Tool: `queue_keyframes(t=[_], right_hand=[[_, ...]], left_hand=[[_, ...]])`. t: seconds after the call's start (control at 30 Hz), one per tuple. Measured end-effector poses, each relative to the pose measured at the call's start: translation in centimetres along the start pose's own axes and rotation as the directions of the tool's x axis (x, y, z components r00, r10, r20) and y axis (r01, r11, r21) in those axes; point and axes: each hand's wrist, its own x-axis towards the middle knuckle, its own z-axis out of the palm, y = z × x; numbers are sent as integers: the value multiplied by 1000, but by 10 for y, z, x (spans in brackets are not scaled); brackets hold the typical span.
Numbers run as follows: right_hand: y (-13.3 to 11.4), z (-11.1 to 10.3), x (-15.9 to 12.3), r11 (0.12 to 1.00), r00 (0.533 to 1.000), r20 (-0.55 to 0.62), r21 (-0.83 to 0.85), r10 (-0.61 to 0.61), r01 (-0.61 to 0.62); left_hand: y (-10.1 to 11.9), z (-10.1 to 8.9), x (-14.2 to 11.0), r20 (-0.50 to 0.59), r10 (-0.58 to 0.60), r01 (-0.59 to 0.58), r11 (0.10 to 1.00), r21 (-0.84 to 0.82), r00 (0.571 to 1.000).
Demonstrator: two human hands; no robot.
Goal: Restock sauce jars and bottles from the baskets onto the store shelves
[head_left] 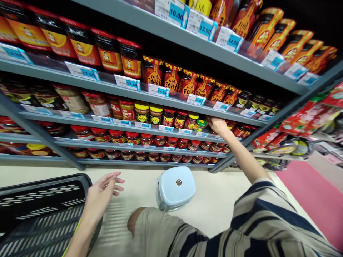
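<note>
One view, head cam: my right hand (218,125) is up at the third shelf (150,125), fingers reaching in among the jars right of a green-lidded jar (200,124); can't tell how far it's closed or whether it has hold of anything, since the fingers are hidden behind the stock. My left hand (103,194) hangs open and empty, fingers loosely spread, just above the rim of the black basket (40,210) at lower left, with a pale blue stool (175,187) on the floor between my arms and my knee (139,223) just beside it.
</note>
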Motion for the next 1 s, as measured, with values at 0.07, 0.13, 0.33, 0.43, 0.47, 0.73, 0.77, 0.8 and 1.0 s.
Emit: queue_keyframes(t=[0.07,0.13,0.33,0.43,0.47,0.73,0.77,0.8,1.0], right_hand=[[1,1,-3,1000,1000,-18,5,-2,2],[3,4,-7,1000,999,-40,20,4,-3],[0,23,-42,992,962,-273,126,14,22],[-6,33,-65,975,915,-404,208,14,77],[-9,36,-73,969,903,-430,230,20,88],[-15,21,-161,939,777,-614,330,138,93],[-19,14,-175,937,756,-639,332,142,105],[-25,6,-189,932,740,-656,341,144,121],[-134,-38,-228,646,883,-454,641,-119,416]], left_hand=[[-1,2,3,7,-5,5,1000,7,1000],[0,3,3,13,-5,4,1000,11,1000],[7,5,-3,4,-13,13,1000,6,1000],[7,7,-5,12,-1,1,1000,-8,1000],[6,7,-6,13,4,-3,1000,-12,1000],[8,26,-14,0,61,-61,998,-19,998],[13,34,-21,-8,93,-93,996,-4,996],[20,43,-30,-4,135,-135,991,20,991],[62,84,-97,258,524,-544,839,5,811]])
